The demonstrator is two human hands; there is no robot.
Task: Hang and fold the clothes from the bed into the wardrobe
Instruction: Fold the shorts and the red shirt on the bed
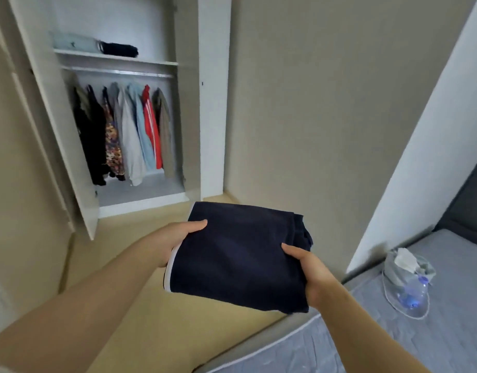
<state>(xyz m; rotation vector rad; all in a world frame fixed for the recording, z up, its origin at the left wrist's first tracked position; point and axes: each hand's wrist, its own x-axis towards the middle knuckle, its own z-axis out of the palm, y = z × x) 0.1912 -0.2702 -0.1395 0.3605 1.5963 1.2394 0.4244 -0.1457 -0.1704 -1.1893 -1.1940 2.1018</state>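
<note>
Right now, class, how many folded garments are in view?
3: pale one left on the wardrobe shelf, dark one beside it, navy one in the left hand and right hand. Others may be hidden.

Both bare forearms reach forward; the left grip and right grip clasp opposite edges of a folded navy garment, thumbs on top.

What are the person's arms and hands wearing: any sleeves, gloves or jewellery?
The left forearm and right forearm are bare, with no sleeve in view. The left hand and the right hand wear no gloves, and no watch, bracelet or ring shows on the visible parts.
</note>
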